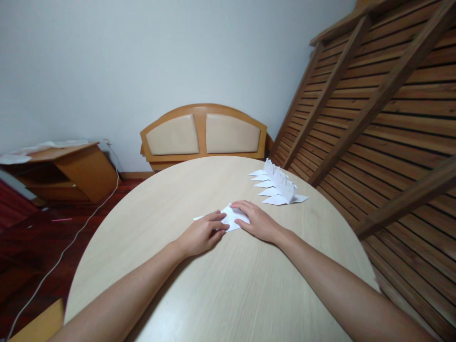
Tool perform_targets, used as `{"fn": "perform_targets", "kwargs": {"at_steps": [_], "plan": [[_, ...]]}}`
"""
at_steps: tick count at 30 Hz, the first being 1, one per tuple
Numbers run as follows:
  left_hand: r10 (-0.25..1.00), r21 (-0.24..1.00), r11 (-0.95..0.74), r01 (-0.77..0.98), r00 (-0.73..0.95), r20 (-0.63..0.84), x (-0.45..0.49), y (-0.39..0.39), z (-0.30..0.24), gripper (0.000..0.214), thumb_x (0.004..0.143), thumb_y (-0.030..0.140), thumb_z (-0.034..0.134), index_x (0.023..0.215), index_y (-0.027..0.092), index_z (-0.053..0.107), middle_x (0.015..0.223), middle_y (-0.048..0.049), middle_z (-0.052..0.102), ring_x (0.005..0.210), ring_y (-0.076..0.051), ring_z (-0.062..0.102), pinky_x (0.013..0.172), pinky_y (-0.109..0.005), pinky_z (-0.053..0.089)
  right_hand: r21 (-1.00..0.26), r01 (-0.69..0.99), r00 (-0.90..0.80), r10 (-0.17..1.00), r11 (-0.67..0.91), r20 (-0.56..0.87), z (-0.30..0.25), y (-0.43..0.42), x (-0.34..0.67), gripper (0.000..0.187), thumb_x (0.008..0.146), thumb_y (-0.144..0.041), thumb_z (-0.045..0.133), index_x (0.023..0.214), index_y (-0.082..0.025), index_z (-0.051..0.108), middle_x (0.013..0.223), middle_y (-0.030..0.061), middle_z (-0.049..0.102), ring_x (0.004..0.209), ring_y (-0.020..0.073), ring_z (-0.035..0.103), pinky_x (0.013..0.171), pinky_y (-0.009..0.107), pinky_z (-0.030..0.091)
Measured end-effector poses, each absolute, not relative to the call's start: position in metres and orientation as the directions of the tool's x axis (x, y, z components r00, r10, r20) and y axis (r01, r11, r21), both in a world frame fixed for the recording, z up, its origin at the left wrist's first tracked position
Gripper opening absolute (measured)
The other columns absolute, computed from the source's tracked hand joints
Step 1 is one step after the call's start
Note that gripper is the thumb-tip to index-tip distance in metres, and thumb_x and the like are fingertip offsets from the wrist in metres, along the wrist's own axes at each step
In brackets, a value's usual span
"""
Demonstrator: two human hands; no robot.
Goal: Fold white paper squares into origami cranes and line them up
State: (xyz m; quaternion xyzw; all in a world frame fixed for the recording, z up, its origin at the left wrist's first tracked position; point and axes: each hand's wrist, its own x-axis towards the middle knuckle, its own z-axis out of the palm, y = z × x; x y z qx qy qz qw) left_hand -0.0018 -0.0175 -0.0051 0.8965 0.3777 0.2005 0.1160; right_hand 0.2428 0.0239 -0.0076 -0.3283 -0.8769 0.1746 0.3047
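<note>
A small folded white sheet of paper (pixel 231 218) lies on the round table in front of me. My left hand (pixel 203 233) rests on its left side, fingers stretched out and pressing it flat; a thin white tip sticks out beyond that hand. On the paper's right side is my right hand (pixel 259 222), its thumb and fingers spread over the edge. The paper's outer parts are hidden under both hands. Farther back on the right stands a row of several folded white paper pieces (pixel 280 183) with pointed flaps, set closely one behind another.
The pale round wooden table (pixel 228 294) fills the foreground. Behind it stands a padded headboard (pixel 201 130). Wooden slats (pixel 384 114) lean along the right. To the left are a low cabinet (pixel 87 173) and a white cable (pixel 76 232) across the dark red floor.
</note>
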Motion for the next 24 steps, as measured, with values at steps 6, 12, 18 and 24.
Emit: {"fn": "perform_targets", "kwargs": {"at_steps": [6, 12, 18, 24], "plan": [[0.704, 0.339, -0.710, 0.618, 0.646, 0.295, 0.000, -0.018, -0.002, 0.029, 0.099, 0.026, 0.049, 0.119, 0.021, 0.070, 0.134, -0.0117, 0.064, 0.137, -0.026, 0.049, 0.111, -0.045, 0.045, -0.554, 0.398, -0.603, 0.664, 0.731, 0.442, -0.004, 0.021, 0.240, 0.045, 0.088, -0.011, 0.059, 0.132, -0.022, 0.056, 0.133, 0.0093, 0.060, 0.125, 0.0211, 0.056, 0.107, 0.040, 0.045], [0.698, 0.317, -0.716, 0.622, 0.654, 0.291, 0.000, -0.017, -0.001, 0.029, 0.099, 0.026, 0.050, 0.119, 0.022, 0.071, 0.142, -0.0137, 0.057, 0.138, -0.028, 0.048, 0.112, -0.044, 0.043, -0.497, 0.460, -0.634, 0.664, 0.736, 0.396, -0.008, 0.024, 0.241, 0.039, 0.090, -0.013, 0.059, 0.129, -0.019, 0.063, 0.125, 0.0114, 0.067, 0.117, 0.0235, 0.061, 0.102, 0.043, 0.048], [0.716, 0.328, -0.697, 0.637, 0.629, 0.301, 0.002, -0.018, -0.003, 0.027, 0.096, 0.024, 0.052, 0.115, 0.019, 0.070, 0.156, -0.0156, 0.040, 0.140, -0.027, 0.046, 0.113, -0.042, 0.043, -0.433, 0.383, -0.759, 0.545, 0.816, 0.356, -0.002, 0.019, 0.238, 0.035, 0.098, -0.018, 0.051, 0.130, -0.021, 0.064, 0.128, 0.0100, 0.068, 0.120, 0.0230, 0.061, 0.105, 0.042, 0.047], [0.724, 0.276, -0.689, 0.670, 0.622, 0.299, 0.002, -0.013, -0.007, 0.037, 0.096, 0.018, 0.049, 0.133, 0.019, 0.055, 0.145, -0.0122, 0.056, 0.133, -0.023, 0.054, 0.114, -0.043, 0.043, -0.435, 0.410, -0.824, 0.530, 0.802, 0.199, -0.001, 0.011, 0.241, 0.055, 0.102, -0.035, 0.046, 0.153, -0.017, 0.038, 0.159, 0.0119, 0.037, 0.149, 0.0222, 0.031, 0.124, 0.043, 0.024]]}}
